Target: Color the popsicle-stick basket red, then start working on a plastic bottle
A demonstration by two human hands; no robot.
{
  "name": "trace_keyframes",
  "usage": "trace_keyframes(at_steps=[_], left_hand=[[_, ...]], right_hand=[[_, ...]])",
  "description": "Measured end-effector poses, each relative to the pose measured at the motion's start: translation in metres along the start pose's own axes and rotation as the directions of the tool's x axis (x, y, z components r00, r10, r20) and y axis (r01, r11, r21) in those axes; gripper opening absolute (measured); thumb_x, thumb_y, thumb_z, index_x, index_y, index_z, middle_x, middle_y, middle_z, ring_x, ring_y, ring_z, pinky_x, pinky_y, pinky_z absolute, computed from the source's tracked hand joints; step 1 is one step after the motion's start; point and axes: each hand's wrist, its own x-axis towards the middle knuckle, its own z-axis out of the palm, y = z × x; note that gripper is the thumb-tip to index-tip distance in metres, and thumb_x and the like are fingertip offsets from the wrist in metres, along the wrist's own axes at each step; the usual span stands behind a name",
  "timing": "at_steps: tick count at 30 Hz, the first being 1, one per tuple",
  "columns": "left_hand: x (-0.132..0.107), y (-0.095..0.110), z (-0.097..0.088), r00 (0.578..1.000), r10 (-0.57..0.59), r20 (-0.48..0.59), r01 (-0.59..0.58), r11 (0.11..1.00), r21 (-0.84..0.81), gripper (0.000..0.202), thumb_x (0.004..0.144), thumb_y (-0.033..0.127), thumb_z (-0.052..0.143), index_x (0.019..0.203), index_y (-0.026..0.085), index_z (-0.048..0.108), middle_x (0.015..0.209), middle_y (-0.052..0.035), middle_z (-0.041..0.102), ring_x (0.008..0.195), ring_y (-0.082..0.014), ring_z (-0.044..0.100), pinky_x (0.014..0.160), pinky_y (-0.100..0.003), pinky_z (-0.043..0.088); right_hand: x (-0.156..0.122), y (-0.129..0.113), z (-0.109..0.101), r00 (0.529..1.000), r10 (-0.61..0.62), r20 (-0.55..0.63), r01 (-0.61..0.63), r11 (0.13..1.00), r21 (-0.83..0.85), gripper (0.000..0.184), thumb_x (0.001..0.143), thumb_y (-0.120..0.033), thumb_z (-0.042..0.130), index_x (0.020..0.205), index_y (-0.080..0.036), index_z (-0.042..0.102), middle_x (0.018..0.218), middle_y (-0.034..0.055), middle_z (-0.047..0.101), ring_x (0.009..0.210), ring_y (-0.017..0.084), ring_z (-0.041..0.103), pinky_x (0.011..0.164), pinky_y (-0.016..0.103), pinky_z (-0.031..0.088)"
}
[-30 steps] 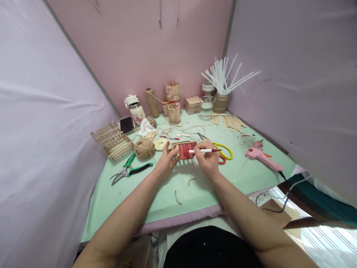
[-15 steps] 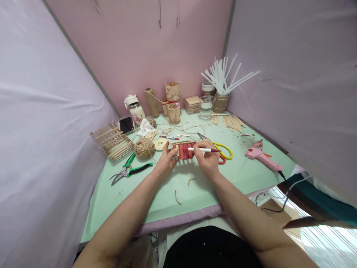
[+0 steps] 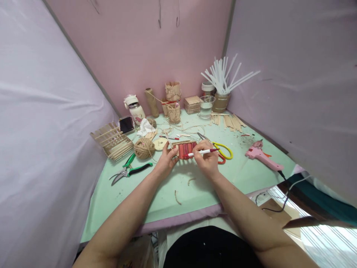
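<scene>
My left hand (image 3: 167, 158) grips the left end of a small craft-stick piece (image 3: 185, 149), its sticks coloured in red and pink stripes, with twine along its upper edge. Between the fingers of my right hand (image 3: 206, 158) is a white marker (image 3: 205, 152) with a dark red end. The marker's red tip meets the lower part of the striped face. Just right of that hand lie scissors (image 3: 229, 152) with yellow and orange handles, partly covered by it. A ball of twine (image 3: 144, 148) and a round wooden disc (image 3: 160, 144) are left of the piece.
Green-handled pruning shears (image 3: 129, 171) lie at the left, near a stick rack (image 3: 111, 143). A pink glue gun (image 3: 263, 156) with a cord rests at the right. Farther back stand a plastic cup of water (image 3: 206, 108), a bottle (image 3: 135, 109) and loose craft sticks (image 3: 230, 122).
The marker's tip has moved down and slightly right across the striped piece, and the marker tilts more. My left hand holds its place.
</scene>
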Motion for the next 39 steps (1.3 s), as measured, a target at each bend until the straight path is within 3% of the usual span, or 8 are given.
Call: trace_keyframes(at_steps=[9, 16, 26, 29, 32, 36, 39], left_hand=[[0.000, -0.001, -0.001, 1.000, -0.009, -0.013, 0.009, 1.000, -0.009, 0.088, 0.069, 0.044, 0.096, 0.144, 0.028, 0.054, 0.141, -0.0102, 0.068, 0.125, -0.0265, 0.066, 0.100, -0.037, 0.053], [-0.001, 0.000, 0.000, 1.000, -0.009, -0.004, 0.009, 1.000, 0.004, 0.089, 0.069, 0.044, 0.096, 0.146, 0.029, 0.054, 0.143, -0.0104, 0.067, 0.128, -0.0265, 0.064, 0.103, -0.038, 0.052], [0.000, -0.001, -0.001, 1.000, -0.011, -0.010, 0.011, 1.000, 0.002, 0.088, 0.067, 0.046, 0.097, 0.143, 0.027, 0.055, 0.142, -0.0108, 0.067, 0.125, -0.0258, 0.066, 0.100, -0.037, 0.052], [0.000, -0.002, -0.001, 1.000, -0.006, -0.005, 0.006, 1.000, 0.001, 0.092, 0.066, 0.048, 0.098, 0.144, 0.028, 0.054, 0.141, -0.0107, 0.067, 0.124, -0.0259, 0.066, 0.098, -0.036, 0.053], [0.001, -0.002, -0.002, 1.000, -0.005, -0.009, 0.005, 1.000, -0.012, 0.093, 0.064, 0.048, 0.098, 0.144, 0.029, 0.054, 0.136, -0.0093, 0.069, 0.121, -0.0251, 0.066, 0.096, -0.035, 0.054], [0.004, -0.001, -0.006, 0.999, -0.040, -0.025, 0.038, 0.998, -0.051, 0.085, 0.063, 0.050, 0.099, 0.135, 0.028, 0.058, 0.137, -0.0094, 0.067, 0.110, -0.0219, 0.067, 0.093, -0.036, 0.054], [0.007, 0.001, -0.010, 0.998, -0.055, 0.012, 0.056, 0.994, -0.098, 0.082, 0.061, 0.053, 0.100, 0.128, 0.028, 0.060, 0.136, -0.0096, 0.068, 0.103, -0.0220, 0.069, 0.091, -0.039, 0.055]], right_hand=[[0.000, -0.001, -0.001, 0.999, 0.021, 0.042, -0.020, 0.999, -0.037, 0.020, 0.088, -0.026, 0.062, 0.069, -0.025, 0.061, 0.068, -0.0012, 0.060, 0.070, 0.020, 0.056, 0.076, 0.040, 0.043], [0.000, -0.001, 0.000, 0.999, 0.020, -0.041, -0.020, 1.000, -0.009, 0.015, 0.094, -0.028, 0.066, 0.079, -0.026, 0.068, 0.078, 0.0006, 0.069, 0.080, 0.022, 0.062, 0.080, 0.041, 0.046], [0.001, -0.003, 0.000, 0.999, 0.030, -0.015, -0.031, 0.999, -0.015, 0.018, 0.092, -0.027, 0.063, 0.073, -0.025, 0.064, 0.072, 0.0000, 0.065, 0.075, 0.021, 0.059, 0.077, 0.041, 0.045], [0.001, -0.004, -0.001, 1.000, -0.017, 0.003, 0.017, 1.000, -0.008, 0.021, 0.090, -0.025, 0.062, 0.069, -0.025, 0.060, 0.067, -0.0012, 0.061, 0.070, 0.020, 0.057, 0.074, 0.040, 0.043], [0.001, -0.002, -0.002, 0.997, -0.041, -0.059, 0.043, 0.998, 0.036, 0.024, 0.091, -0.026, 0.060, 0.067, -0.025, 0.056, 0.066, -0.0008, 0.058, 0.069, 0.021, 0.056, 0.072, 0.040, 0.044], [0.001, 0.008, 0.001, 0.970, 0.109, -0.215, -0.072, 0.982, 0.172, 0.022, 0.098, -0.038, 0.060, 0.082, -0.025, 0.064, 0.077, 0.0014, 0.066, 0.073, 0.021, 0.062, 0.071, 0.038, 0.050], [-0.002, 0.016, 0.005, 0.951, 0.217, -0.222, -0.155, 0.952, 0.264, 0.024, 0.101, -0.045, 0.060, 0.106, -0.024, 0.071, 0.094, 0.0041, 0.073, 0.084, 0.021, 0.070, 0.081, 0.038, 0.056]])
